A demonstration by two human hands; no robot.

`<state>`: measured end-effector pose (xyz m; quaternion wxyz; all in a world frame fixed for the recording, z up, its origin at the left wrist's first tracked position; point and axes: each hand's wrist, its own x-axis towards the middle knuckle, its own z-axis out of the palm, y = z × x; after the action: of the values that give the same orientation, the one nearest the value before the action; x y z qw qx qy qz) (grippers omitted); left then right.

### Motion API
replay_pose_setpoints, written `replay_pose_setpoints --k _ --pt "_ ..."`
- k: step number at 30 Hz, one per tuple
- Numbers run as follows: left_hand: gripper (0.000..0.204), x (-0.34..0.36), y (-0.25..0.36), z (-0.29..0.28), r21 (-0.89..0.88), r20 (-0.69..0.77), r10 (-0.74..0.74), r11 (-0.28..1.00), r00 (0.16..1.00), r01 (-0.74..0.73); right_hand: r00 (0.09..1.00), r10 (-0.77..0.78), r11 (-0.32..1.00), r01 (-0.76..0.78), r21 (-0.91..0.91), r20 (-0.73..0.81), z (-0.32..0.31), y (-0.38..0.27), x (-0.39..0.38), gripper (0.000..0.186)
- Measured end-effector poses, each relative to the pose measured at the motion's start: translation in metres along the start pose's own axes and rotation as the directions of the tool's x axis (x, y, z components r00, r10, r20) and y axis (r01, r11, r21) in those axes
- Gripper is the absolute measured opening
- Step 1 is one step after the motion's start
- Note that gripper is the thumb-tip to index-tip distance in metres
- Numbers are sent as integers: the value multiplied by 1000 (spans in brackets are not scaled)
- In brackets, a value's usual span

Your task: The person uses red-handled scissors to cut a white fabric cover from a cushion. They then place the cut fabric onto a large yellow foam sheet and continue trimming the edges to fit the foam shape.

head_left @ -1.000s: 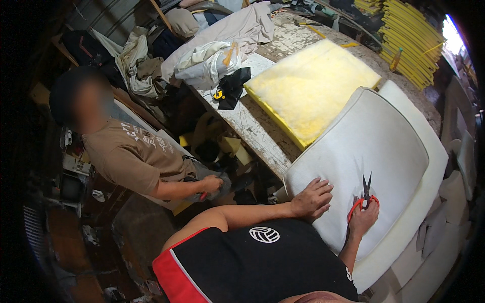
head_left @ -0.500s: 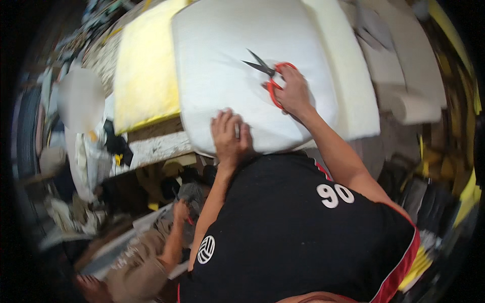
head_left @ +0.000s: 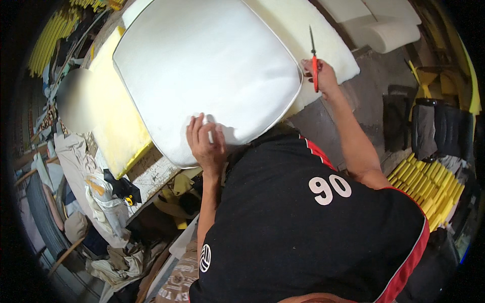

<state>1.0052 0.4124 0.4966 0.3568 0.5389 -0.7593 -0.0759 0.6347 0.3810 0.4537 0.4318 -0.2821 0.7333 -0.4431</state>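
Note:
A white seat cushion point(head_left: 212, 65) with a piped edge lies before me on the work table. My left hand point(head_left: 207, 144) rests on its near edge, fingers somewhat bent and apart, holding nothing. At the cushion's right edge my right hand point(head_left: 323, 80) is closed around red-handled scissors point(head_left: 315, 73). These are seen nearly edge-on, with the dark blades pointing away from me and looking closed together. My right fingertips are close to the cushion's piping; whether they touch it I cannot tell.
Yellow-edged foam point(head_left: 118, 111) sticks out on the left, and a pale foam sheet point(head_left: 331, 38) on the right. White rolled material point(head_left: 394, 38) is at the far right. Yellow strips point(head_left: 427, 189) are stacked at my right. A brown-shirted person point(head_left: 179, 275) shows partly at lower left.
My right hand has carried the scissors from above the cushion's middle to its right edge, and their blades have come together. My left hand remains on the cushion. The view has turned.

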Motion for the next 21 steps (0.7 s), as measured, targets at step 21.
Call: replay_pose_setpoints --k 21 --pt "38 37 45 -40 -173 134 175 973 975 -151 987 -153 739 76 669 58 19 -94 -50 33"
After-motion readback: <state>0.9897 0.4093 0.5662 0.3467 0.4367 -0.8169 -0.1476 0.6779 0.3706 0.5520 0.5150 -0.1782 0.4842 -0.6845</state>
